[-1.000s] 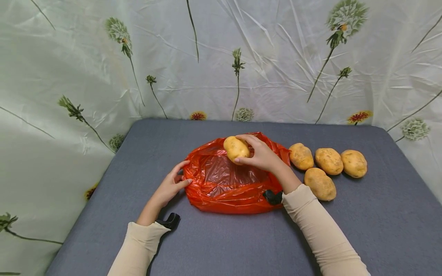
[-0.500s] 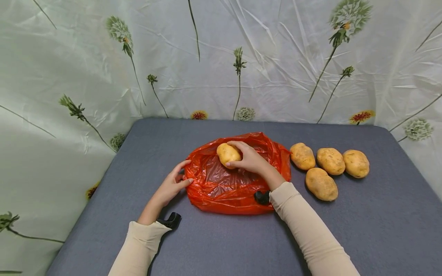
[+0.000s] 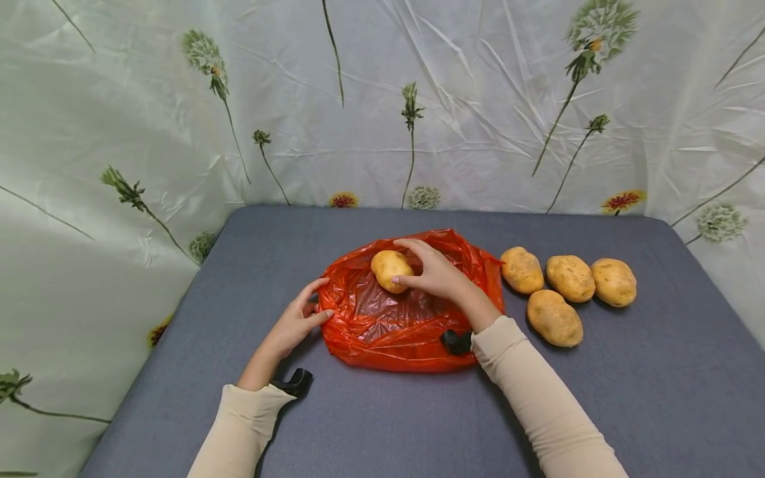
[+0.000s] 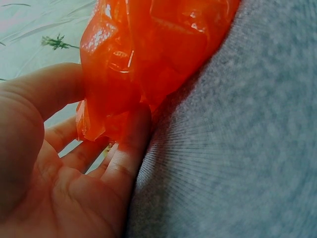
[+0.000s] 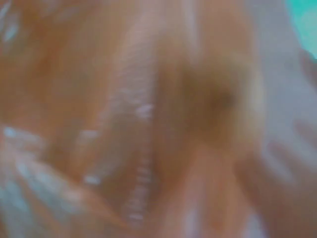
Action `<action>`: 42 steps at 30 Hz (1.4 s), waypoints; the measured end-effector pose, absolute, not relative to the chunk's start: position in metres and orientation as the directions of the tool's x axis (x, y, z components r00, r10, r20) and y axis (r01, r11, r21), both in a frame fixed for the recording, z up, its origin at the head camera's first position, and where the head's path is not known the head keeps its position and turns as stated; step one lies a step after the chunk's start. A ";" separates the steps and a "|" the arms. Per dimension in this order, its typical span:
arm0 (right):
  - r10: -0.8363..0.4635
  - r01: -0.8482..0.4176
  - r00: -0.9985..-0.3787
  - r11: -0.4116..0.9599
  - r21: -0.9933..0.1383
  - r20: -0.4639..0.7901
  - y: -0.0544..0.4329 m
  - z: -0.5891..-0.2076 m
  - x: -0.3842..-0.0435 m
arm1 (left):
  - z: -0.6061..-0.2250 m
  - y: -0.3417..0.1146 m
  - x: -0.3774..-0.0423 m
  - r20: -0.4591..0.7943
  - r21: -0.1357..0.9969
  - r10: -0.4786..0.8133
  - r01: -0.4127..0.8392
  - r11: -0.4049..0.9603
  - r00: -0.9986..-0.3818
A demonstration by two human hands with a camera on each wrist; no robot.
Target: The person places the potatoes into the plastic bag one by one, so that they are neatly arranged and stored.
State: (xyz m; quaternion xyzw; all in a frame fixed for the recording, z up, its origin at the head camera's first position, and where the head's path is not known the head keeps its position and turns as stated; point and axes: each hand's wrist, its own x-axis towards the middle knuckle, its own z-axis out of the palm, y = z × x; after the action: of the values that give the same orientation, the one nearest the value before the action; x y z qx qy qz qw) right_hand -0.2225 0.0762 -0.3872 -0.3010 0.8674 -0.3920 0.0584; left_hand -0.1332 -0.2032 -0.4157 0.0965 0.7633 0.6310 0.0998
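Near the far edge of the counter [image 3: 275, 232], our left hand [image 3: 294, 320] pinches the bag [image 3: 388, 328]; our right hand [image 3: 435, 273], spread beside the potato [image 3: 388, 271], should withdraw without snagging it.

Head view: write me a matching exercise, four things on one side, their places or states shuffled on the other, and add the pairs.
Things
1. Red bag
2. Left hand
3. Group of four potatoes
4. Flower-print backdrop

Places or states
A. To the right of the bag
B. Behind the table
C. Lying with its mouth open
D. At the bag's left edge

Pairs: 1-C, 2-D, 3-A, 4-B
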 end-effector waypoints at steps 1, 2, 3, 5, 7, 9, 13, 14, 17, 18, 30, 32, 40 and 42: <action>-0.575 -0.489 -0.806 0.509 -0.709 0.143 0.077 -0.384 -0.222 | -0.416 -0.203 -0.133 -0.030 0.982 0.273 0.022 0.185 -0.961; -0.581 -0.498 -0.801 0.506 -0.704 0.149 0.078 -0.380 -0.220 | -0.416 -0.204 -0.133 -0.029 0.983 0.274 0.022 0.182 -0.961; -0.582 -0.500 -0.799 0.505 -0.704 0.150 0.079 -0.377 -0.219 | -0.417 -0.204 -0.133 -0.029 0.984 0.274 0.021 0.178 -0.961; -0.585 -0.505 -0.797 0.509 -0.697 0.151 0.080 -0.370 -0.216 | -0.417 -0.204 -0.133 -0.027 0.985 0.274 0.022 0.173 -0.961; -0.587 -0.510 -0.795 0.510 -0.693 0.153 0.083 -0.364 -0.213 | -0.417 -0.204 -0.133 -0.023 0.984 0.276 0.027 0.176 -0.961; -0.587 -0.517 -0.794 0.511 -0.686 0.161 0.086 -0.359 -0.211 | -0.417 -0.204 -0.133 -0.021 0.984 0.278 0.029 0.176 -0.960; -0.589 -0.540 -0.786 0.507 -0.672 0.188 0.093 -0.351 -0.205 | -0.417 -0.204 -0.133 -0.018 0.985 0.280 0.030 0.168 -0.960; -0.589 -0.543 -0.785 0.506 -0.670 0.192 0.095 -0.349 -0.204 | -0.417 -0.204 -0.133 -0.018 0.986 0.280 0.030 0.165 -0.960; -0.589 -0.555 -0.780 0.499 -0.665 0.209 0.102 -0.345 -0.200 | -0.417 -0.204 -0.133 -0.016 0.986 0.280 0.031 0.164 -0.960; -0.587 -0.558 -0.780 0.499 -0.663 0.215 0.105 -0.344 -0.198 | -0.417 -0.204 -0.133 -0.015 0.986 0.280 0.032 0.164 -0.960; -0.510 -0.569 -0.809 0.555 -0.607 0.291 0.151 -0.339 -0.175 | -0.416 -0.204 -0.133 -0.027 0.985 0.279 0.023 0.173 -0.960; -0.499 -0.561 -0.816 0.562 -0.607 0.292 0.161 -0.339 -0.171 | -0.416 -0.204 -0.133 -0.026 0.985 0.278 0.022 0.170 -0.960; -0.442 -0.497 -0.862 0.641 -0.586 0.248 0.201 -0.346 -0.155 | -0.417 -0.204 -0.133 -0.022 0.987 0.282 0.024 0.160 -0.959; -0.417 -0.471 -0.878 0.657 -0.589 0.237 0.210 -0.350 -0.151 | -0.417 -0.204 -0.133 -0.018 0.987 0.285 0.029 0.160 -0.958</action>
State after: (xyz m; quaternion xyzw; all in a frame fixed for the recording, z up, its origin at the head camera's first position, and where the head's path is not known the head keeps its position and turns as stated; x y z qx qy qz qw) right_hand -0.1511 0.2100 -0.3499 -0.2441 0.9092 -0.3349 -0.0404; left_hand -0.1332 -0.2037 -0.4166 0.1038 0.7551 0.6395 0.1001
